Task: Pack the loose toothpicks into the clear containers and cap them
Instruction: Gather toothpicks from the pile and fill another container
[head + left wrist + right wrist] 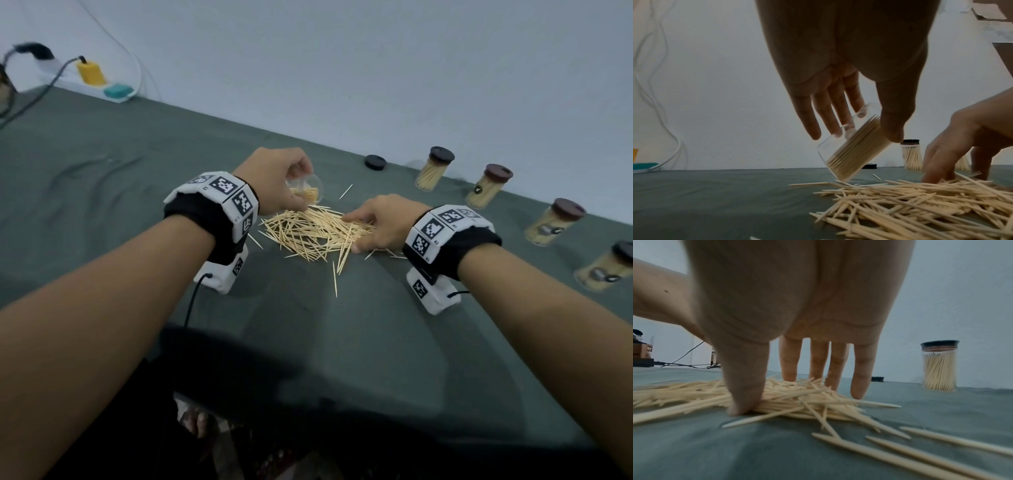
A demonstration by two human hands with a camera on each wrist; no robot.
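Observation:
My left hand (294, 186) grips a clear uncapped container (308, 192), tilted and partly filled with toothpicks, just above the far left edge of the loose toothpick pile (315, 233). The left wrist view shows thumb and fingers around the container (853, 146), its base low near the cloth. My right hand (352, 233) rests on the pile's right side. In the right wrist view its thumb presses the pile (797, 395) at the near edge and its straight fingers touch the far side. A loose black cap (375, 161) lies behind the pile.
Several capped, filled containers (433, 169) stand in a row along the wall at right, the nearest to me by the right edge (604, 267). A power strip with a yellow plug (92, 73) and cables sits far left. Grey-green cloth (120, 178) covers the table.

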